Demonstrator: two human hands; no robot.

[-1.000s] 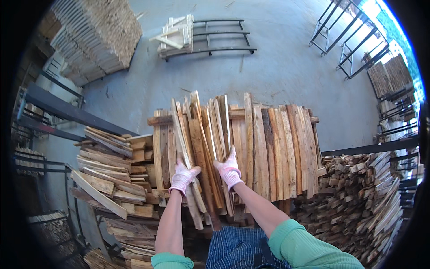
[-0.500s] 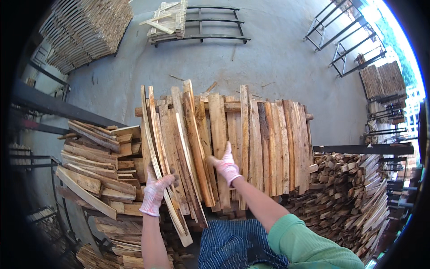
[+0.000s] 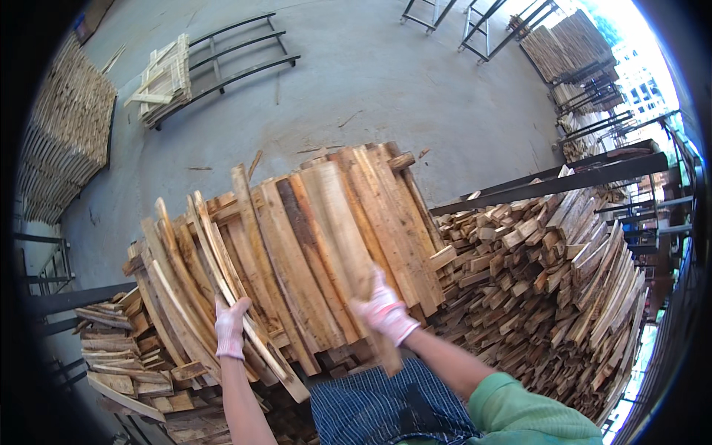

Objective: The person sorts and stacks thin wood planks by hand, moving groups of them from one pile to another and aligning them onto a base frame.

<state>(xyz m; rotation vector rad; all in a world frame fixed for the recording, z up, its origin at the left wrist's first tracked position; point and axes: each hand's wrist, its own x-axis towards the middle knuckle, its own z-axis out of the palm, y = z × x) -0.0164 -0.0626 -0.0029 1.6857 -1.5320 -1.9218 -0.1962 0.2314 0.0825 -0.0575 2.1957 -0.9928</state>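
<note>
Head view: the left hand (image 3: 231,328), gloved in white and pink, is closed around the lower part of a thin, curved slat (image 3: 222,274) that is stood on edge at the left of the stack of boards (image 3: 297,245). The right hand (image 3: 384,311), gloved alike, is clenched on a broad, pale plank (image 3: 343,237) that is laid lengthwise over the middle of the same stack and overhangs its near edge.

Judged from how things lie, the sorting is partway: many boards are laid flat and side by side at centre frame, while several bowed slats at the left are tilted and not yet laid down.

At the right of the frame a large heap of short offcuts (image 3: 549,274) is pressed close to the stack, with a dark steel beam (image 3: 549,182) above it, so little room is left there. At the lower left a lower pile of scrap wood (image 3: 119,348) is just beside the stack. Open room is offered by the grey concrete floor (image 3: 356,81) beyond the far ends of the boards, in the upper middle of the frame; metal racks (image 3: 222,59) are kept well apart at the upper left.
</note>
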